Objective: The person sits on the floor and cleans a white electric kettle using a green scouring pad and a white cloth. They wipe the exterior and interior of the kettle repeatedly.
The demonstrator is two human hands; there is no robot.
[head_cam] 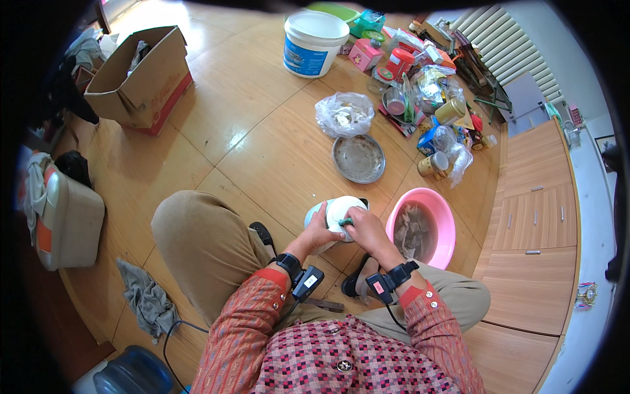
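Observation:
Between my knees is a white, rounded container with a pale blue side and a small dark part at its upper right; its exact kind is unclear. My left hand grips its left side, thumb lying across the near edge. In my right hand is a small green scrubbing pad, pinched in the fingers against the white top. Right of my hands stands a pink plastic basin holding murky water and a soaked cloth. Beyond the container lies a round metal pan with brown stains inside.
Ahead are a clear plastic bag, a white bucket and a pile of jars and packages. A cardboard box, a storage box and a grey cloth are at left. Wooden cabinets line the right.

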